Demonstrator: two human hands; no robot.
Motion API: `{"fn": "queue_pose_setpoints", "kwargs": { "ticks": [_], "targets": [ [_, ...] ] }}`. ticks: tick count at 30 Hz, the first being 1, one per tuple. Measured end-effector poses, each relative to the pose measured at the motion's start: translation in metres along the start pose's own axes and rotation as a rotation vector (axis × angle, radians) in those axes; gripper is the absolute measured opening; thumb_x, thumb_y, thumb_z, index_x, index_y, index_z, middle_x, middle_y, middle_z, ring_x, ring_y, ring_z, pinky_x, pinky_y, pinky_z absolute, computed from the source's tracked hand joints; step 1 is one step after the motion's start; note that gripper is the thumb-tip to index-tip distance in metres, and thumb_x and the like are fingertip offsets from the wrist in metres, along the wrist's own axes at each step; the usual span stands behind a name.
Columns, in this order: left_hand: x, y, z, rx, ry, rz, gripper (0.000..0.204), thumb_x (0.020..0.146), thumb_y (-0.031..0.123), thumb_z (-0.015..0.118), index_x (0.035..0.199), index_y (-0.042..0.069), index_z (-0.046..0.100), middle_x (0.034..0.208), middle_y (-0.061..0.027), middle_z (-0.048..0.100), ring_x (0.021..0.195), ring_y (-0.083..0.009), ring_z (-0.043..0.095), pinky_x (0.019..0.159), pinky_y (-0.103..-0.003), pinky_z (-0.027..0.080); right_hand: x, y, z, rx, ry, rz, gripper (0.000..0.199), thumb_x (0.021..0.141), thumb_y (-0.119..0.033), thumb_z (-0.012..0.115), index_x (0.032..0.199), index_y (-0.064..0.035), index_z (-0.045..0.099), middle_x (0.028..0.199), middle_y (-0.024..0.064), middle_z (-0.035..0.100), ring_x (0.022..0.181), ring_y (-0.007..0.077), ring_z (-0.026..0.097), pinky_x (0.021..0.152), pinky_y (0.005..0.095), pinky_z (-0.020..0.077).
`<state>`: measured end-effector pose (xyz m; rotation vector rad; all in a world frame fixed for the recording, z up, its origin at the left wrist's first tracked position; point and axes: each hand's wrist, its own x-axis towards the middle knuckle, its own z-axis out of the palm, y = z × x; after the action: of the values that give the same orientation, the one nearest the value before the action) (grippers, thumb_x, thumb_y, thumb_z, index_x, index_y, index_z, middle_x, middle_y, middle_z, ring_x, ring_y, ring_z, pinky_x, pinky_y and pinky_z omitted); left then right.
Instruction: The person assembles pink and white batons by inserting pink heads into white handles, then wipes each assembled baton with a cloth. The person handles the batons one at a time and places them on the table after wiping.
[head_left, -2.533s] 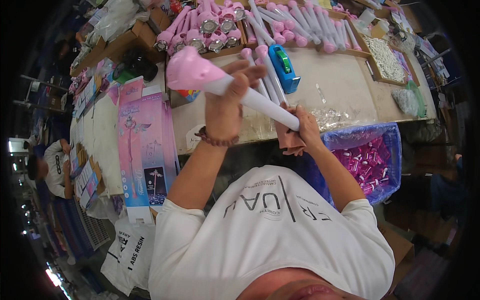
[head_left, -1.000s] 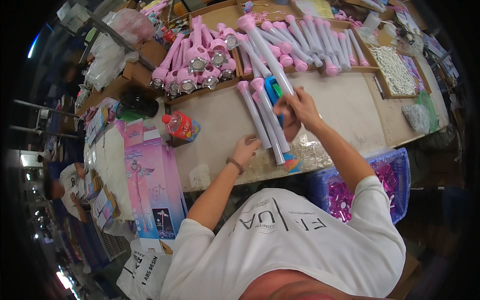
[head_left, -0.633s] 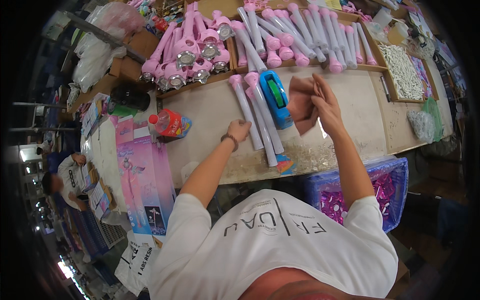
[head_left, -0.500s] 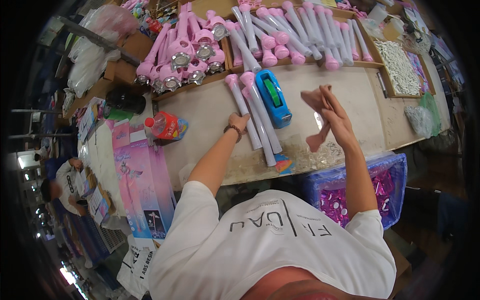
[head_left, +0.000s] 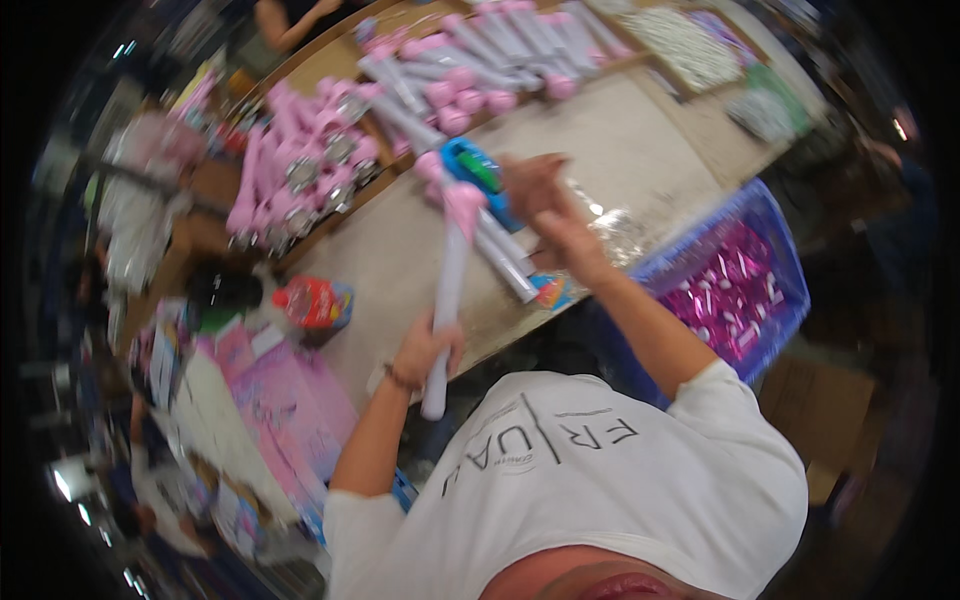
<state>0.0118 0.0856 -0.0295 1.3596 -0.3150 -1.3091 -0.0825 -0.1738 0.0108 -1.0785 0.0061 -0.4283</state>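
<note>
My left hand [head_left: 425, 352] is closed around the lower part of a pale tube with a pink head [head_left: 450, 285]. The tube is raised off the table at a slant, pink end away from me. My right hand [head_left: 552, 215] hovers beside the blue tape dispenser [head_left: 507, 212] with its green roll. Motion smears its fingers, and whether anything is between them I cannot make out. Partly behind the held piece, other pale tubes [head_left: 508, 258] lie on the table next to the dispenser.
Boxes of pink-headed tubes [head_left: 490, 50] and pink handles with silvery ends [head_left: 310, 165] line the far side. A red-labelled bottle [head_left: 318, 303] stands left. At the right, a blue crate [head_left: 790, 290] holds shiny magenta pieces. White small parts [head_left: 685, 45] fill a tray.
My left hand has lifted a tube off the table and brought it nearer and left. My right hand has moved left toward the dispenser. The whole view has turned and shifted.
</note>
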Motion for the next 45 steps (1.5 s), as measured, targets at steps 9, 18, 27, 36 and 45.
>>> {"fn": "queue_pose_setpoints", "kwargs": {
  "ticks": [9,18,27,36,45],
  "targets": [
    [-0.097,0.003,0.032,0.342,-0.641,-0.258,0.018,0.075,0.013,0.069,0.081,0.001,0.057,0.061,-0.0086,0.056,0.049,-0.0153,0.053,0.047,-0.03,0.042,-0.076,-0.069,0.093,-0.778,-0.669,-0.394,0.023,0.09,-0.019,0.051,0.077,-0.0042,0.062,0.08,0.0108,0.06,0.074,0.0282,0.056,0.067,0.0367,0.0446],
    [-0.093,0.036,0.056,1.823,-0.004,0.517,0.018,0.069,0.018,0.069,0.078,0.01,0.056,0.072,-0.0107,0.062,0.062,-0.0335,0.061,0.055,-0.044,0.048,-0.135,-0.049,0.075,-0.272,0.355,0.785,0.057,0.095,-0.044,0.039,0.077,0.0029,0.065,0.085,0.0118,0.066,0.086,0.0171,0.059,0.084,0.0302,0.0444],
    [-0.024,0.014,0.115,1.062,-0.473,0.319,0.027,0.065,0.017,0.075,0.082,0.004,0.059,0.076,-0.0067,0.058,0.074,-0.0223,0.056,0.069,-0.037,0.044,-0.109,-0.115,0.05,0.4,-0.035,0.318,0.047,0.092,-0.037,0.044,0.085,0.0051,0.065,0.088,0.0157,0.066,0.078,0.0207,0.062,0.08,0.0303,0.0481],
    [0.033,-0.02,0.135,0.885,0.2,0.645,0.03,0.073,0.01,0.072,0.099,0.003,0.059,0.065,-0.0137,0.06,0.06,-0.0283,0.06,0.06,-0.036,0.048,-0.09,-0.094,0.038,0.728,0.593,0.072,0.05,0.093,-0.042,0.033,0.09,0.0022,0.056,0.084,0.0194,0.064,0.079,0.0264,0.061,0.078,0.038,0.0487],
    [-0.004,0.012,0.151,0.558,-0.266,0.164,0.022,0.076,0.014,0.07,0.088,0.001,0.057,0.066,-0.005,0.06,0.058,-0.0204,0.061,0.048,-0.034,0.043,-0.085,-0.133,0.008,0.763,0.349,-0.011,0.054,0.091,-0.052,0.03,0.089,-0.002,0.052,0.104,0.0296,0.058,0.08,0.0343,0.059,0.073,0.0432,0.049]
  ]
}}
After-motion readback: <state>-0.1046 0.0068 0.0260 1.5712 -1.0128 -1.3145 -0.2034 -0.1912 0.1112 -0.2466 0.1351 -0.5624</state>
